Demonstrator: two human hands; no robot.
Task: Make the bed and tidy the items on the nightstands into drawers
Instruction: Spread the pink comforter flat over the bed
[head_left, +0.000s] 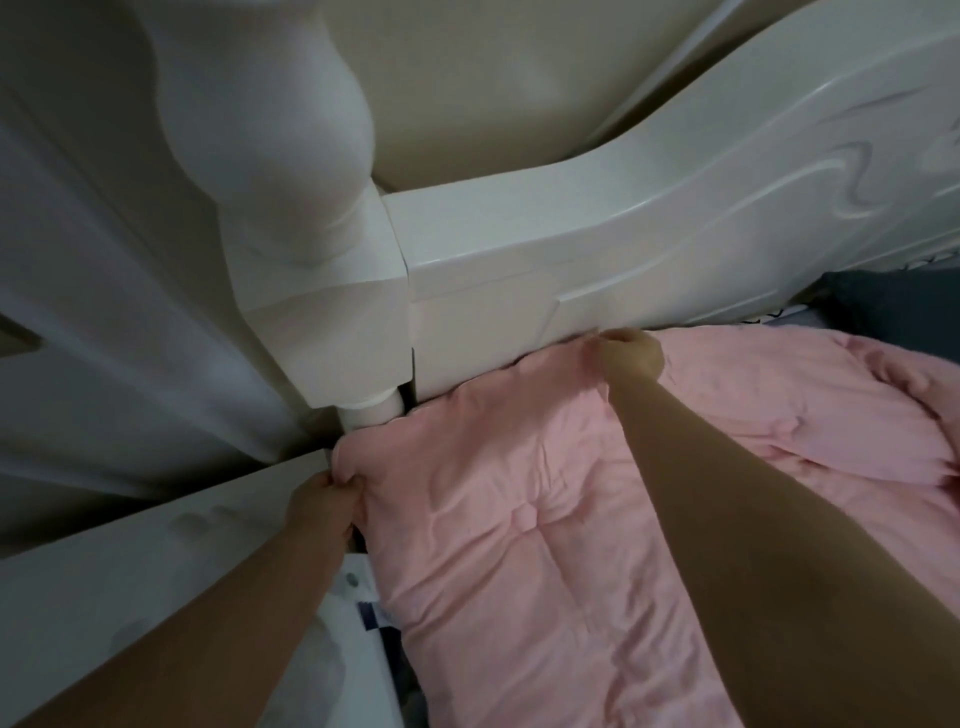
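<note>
Pinching the puffy pink quilt (519, 519), left hand (324, 501), right hand (626, 356); apparently tufted.

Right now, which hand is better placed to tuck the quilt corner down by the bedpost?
Left. The left hand already pinches the pink quilt at its corner, right below the bedpost. The right hand holds the edge farther along the white board.
</note>
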